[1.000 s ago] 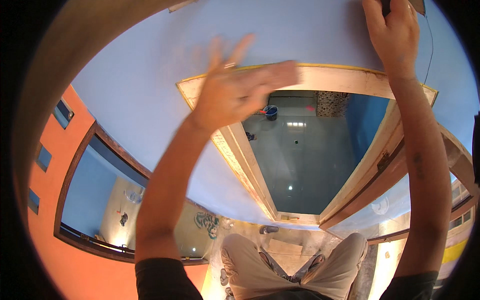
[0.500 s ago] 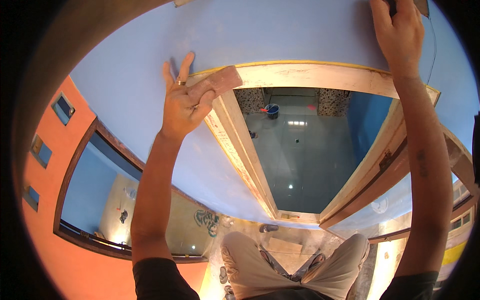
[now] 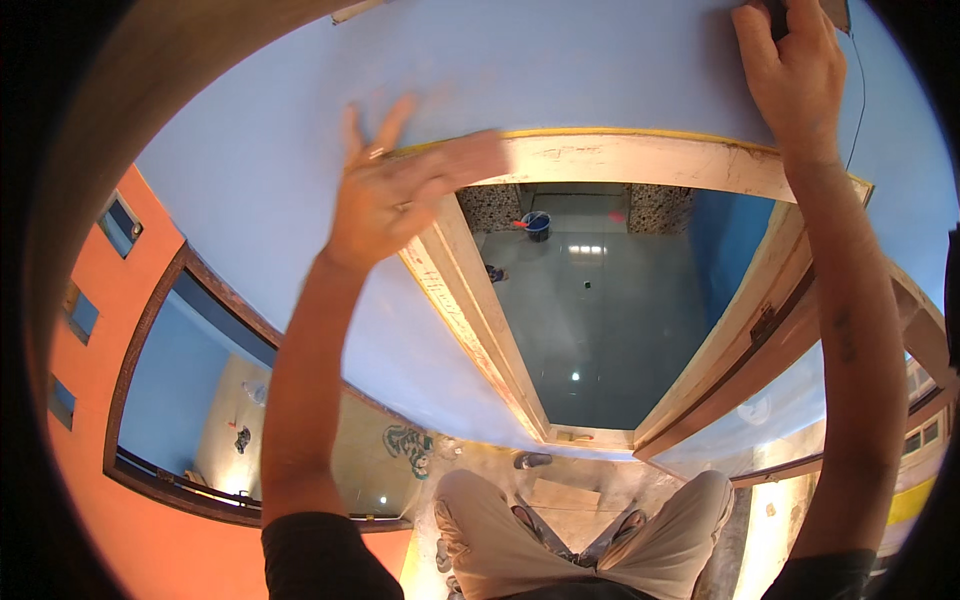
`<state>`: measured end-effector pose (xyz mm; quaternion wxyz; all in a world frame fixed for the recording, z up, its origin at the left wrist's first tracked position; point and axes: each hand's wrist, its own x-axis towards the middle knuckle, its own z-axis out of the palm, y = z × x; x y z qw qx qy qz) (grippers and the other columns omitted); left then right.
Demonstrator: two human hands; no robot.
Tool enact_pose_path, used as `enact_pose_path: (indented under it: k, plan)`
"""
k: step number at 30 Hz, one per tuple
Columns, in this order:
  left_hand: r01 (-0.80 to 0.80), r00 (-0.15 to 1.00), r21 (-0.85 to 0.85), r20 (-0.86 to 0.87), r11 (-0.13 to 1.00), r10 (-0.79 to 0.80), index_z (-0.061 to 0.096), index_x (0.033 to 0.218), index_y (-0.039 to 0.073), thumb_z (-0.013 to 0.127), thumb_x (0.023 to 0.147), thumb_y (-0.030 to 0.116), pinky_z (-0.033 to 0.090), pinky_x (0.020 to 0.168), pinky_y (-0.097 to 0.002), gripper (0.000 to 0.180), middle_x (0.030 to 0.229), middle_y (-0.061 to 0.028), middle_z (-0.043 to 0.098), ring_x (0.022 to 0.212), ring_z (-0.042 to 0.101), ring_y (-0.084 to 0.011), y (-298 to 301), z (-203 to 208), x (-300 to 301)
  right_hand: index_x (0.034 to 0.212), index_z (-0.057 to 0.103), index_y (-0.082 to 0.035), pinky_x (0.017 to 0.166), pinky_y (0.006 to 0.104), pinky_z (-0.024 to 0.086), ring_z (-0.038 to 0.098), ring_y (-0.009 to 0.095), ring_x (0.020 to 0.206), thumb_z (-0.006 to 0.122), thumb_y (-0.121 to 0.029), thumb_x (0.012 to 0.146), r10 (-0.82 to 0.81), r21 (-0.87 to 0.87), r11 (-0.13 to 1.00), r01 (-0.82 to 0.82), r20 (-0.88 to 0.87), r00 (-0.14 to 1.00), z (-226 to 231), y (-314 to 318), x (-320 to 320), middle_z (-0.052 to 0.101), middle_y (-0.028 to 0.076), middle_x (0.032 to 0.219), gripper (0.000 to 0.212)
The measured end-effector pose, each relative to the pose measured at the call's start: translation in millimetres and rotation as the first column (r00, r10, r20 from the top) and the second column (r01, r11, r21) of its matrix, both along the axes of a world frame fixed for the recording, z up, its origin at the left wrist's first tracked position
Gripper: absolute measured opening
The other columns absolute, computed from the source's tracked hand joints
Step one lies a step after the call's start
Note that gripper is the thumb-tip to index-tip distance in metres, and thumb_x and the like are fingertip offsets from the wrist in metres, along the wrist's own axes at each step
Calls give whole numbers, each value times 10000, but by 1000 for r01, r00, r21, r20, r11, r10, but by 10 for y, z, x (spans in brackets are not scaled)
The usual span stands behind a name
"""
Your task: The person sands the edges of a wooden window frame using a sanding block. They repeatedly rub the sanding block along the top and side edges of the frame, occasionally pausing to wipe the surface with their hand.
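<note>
My left hand [image 3: 382, 205] is blurred by motion at the upper left corner of the door frame [image 3: 640, 158]. It pinches a flat reddish-brown piece of folded sandpaper [image 3: 475, 160] between thumb and fingers. The sandpaper lies along the frame's pale, patchy top beam, and two of my fingers stretch up over the blue wall [image 3: 560, 70]. High at the right, my right hand [image 3: 795, 85] is bent around something dark at the picture's upper edge. Most of what it grips is out of sight.
Through the doorway lie a grey tiled floor [image 3: 600, 330] and a dark bucket [image 3: 537, 226]. A glazed door leaf [image 3: 770, 430] stands open at the right. A dark-framed window [image 3: 190, 260] is at the left. Cardboard [image 3: 565, 495] and footwear [image 3: 533, 460] lie below near my legs.
My left hand has slid slightly right along the top beam with the sandpaper. My right hand has stayed almost where it was; the whole view has shifted a little.
</note>
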<state>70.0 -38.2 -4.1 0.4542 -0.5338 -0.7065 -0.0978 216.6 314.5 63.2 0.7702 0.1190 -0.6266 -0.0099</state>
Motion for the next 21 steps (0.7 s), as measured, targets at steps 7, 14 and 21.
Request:
enact_pose_path:
  k: [7,14,21]
  plan:
    - [49,999,-49,-21,998,-50,837,1085,162,666,939,198,63,1277,-678,228,1083,-44,820,1492,515,-380,-165,-25,-149,1161,588,37,955,436,525,644,344,1010,562,-13,872,-66,-104,993,63,-28,997,2,117,-186,642,216,1059,294]
    - [289,943,-10,-166,957,-287,855,1074,187,715,900,250,229,1239,-702,232,918,-85,811,1393,608,-244,1228,41,333,1178,599,30,956,431,529,648,350,1024,572,-28,870,273,-247,933,-262,9,962,114,407,-161,646,216,1067,314]
    - [183,978,-29,-93,983,-185,853,1043,164,735,901,260,175,1248,-723,208,1005,-51,821,1440,573,-252,565,-22,21,1158,602,26,919,419,533,641,335,985,573,-23,866,56,-61,997,-52,62,996,-17,88,-2,648,199,1051,297]
